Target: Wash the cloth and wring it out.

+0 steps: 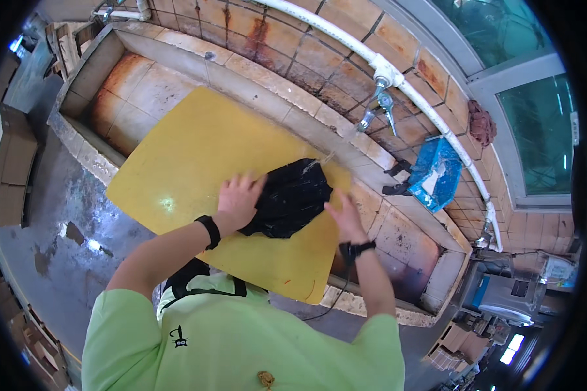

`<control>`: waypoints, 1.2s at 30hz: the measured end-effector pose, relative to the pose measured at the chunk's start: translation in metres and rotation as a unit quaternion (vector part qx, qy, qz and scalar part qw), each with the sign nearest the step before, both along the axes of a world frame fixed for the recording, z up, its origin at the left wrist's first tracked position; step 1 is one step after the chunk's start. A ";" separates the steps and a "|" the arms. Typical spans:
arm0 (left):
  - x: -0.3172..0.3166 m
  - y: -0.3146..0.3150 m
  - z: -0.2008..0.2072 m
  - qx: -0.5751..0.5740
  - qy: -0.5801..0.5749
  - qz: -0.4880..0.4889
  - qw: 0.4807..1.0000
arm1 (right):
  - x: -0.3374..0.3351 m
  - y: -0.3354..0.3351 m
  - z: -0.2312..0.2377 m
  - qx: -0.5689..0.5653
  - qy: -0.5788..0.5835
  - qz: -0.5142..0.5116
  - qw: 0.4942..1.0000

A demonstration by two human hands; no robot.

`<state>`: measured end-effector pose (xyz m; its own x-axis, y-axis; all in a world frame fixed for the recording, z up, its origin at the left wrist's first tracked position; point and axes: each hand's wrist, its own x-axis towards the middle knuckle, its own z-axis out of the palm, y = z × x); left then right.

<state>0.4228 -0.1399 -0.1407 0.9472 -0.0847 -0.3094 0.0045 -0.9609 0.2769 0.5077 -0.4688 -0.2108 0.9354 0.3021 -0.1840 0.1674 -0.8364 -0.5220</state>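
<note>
A crumpled black cloth [290, 199] lies on a large yellow board [195, 153] that rests across a tiled trough sink. My left hand [239, 201] is at the cloth's left edge, its fingers stretched out and their tips slightly blurred. Beyond the cloth's right edge, my right hand [347, 219] hovers close to the board with thumb and fingers apart, holding nothing that I can see. Both wrists wear black bands. From the right one a thin dark cord runs down past the board's edge.
The stained trough [404, 238] extends past both ends of the board. Along the tiled wall runs a white pipe [332, 29] with a metal tap [379, 107]. A blue plastic container [435, 173] sits on the back ledge beside dark scraps. Cardboard boxes [13, 163] stand at the left.
</note>
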 end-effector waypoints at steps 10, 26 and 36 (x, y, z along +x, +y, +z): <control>-0.051 -0.021 -0.008 0.049 0.121 -0.137 0.982 | -0.039 0.144 0.037 0.073 0.009 0.146 0.987; -0.064 -0.006 -0.002 -0.056 0.081 -0.156 0.983 | -0.003 0.138 -0.030 -0.029 -0.036 0.221 0.974; -0.065 0.001 0.007 -0.071 0.054 -0.087 0.992 | 0.087 0.095 -0.074 0.049 0.083 0.106 0.990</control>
